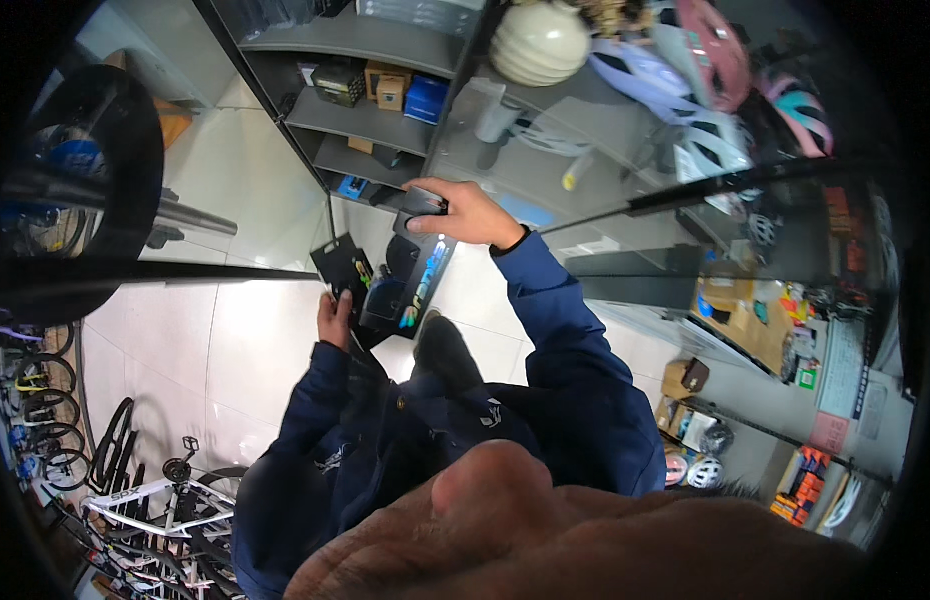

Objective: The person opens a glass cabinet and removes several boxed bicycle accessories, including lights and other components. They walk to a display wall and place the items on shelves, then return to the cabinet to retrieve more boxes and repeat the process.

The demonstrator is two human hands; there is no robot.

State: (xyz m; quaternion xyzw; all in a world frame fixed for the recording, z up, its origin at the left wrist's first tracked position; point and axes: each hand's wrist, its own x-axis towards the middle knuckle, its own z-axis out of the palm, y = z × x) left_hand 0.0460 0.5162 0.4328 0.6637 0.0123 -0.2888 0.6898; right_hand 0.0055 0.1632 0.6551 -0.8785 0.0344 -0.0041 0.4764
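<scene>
My right hand (463,212) is closed over the upper end of a black box (425,280) with rainbow-coloured lettering along its side. A dark rounded item shows in the front of that box, though its kind is unclear. Lower and to the left, my left hand (334,319) is closed on the bottom of a flat black package (340,264), which has a hanging hole and some coloured print. The two packages lie close together in front of me, tilted, and the lower edge of the package is partly hidden by my fingers.
Ahead stands a grey shelf unit (370,110) with small cardboard boxes and a blue box (426,99). A glass display case on the right holds several helmets (640,78) and a cream vase (540,42). Bicycles (165,505) stand at lower left, on pale floor tiles (250,340).
</scene>
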